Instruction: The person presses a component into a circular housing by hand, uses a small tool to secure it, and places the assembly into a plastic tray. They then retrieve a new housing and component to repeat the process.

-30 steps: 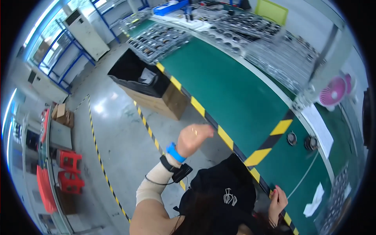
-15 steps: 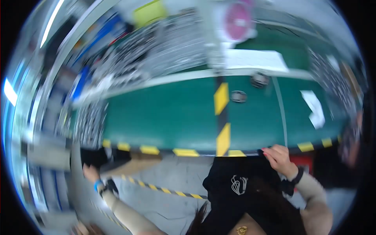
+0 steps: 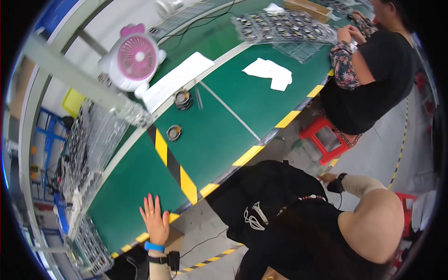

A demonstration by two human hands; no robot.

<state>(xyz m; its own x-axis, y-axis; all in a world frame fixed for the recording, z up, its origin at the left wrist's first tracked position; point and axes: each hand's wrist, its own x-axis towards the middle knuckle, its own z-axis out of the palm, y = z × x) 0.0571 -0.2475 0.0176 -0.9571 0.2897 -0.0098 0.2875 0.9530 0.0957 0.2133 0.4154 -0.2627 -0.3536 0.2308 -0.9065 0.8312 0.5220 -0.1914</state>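
Note:
My left hand (image 3: 156, 223) lies on the near edge of the green work table (image 3: 135, 182), its fingers stretched out with nothing in them. A blue band and a black strap circle that wrist. Down at my right side, my right hand (image 3: 328, 178) is small in view, beyond a black wrist device, and its fingers are mostly hidden. Ahead on the table sits a small round metal part (image 3: 174, 133). A second, taller round metal part (image 3: 183, 100), perhaps a stack, is farther off, beside a thin grey strip.
A pink-and-white fan (image 3: 135, 58) stands behind a white sheet (image 3: 177, 80). Trays of metal parts (image 3: 282, 25) lie at far right, more trays (image 3: 91, 242) at left. A white cloth (image 3: 269, 72) rests near a co-worker (image 3: 373, 70) beside a red stool (image 3: 324, 139).
The view has swung right, bringing the co-worker and stool in. My left hand came up from below the table onto its edge. My right hand left the edge and dropped to my side.

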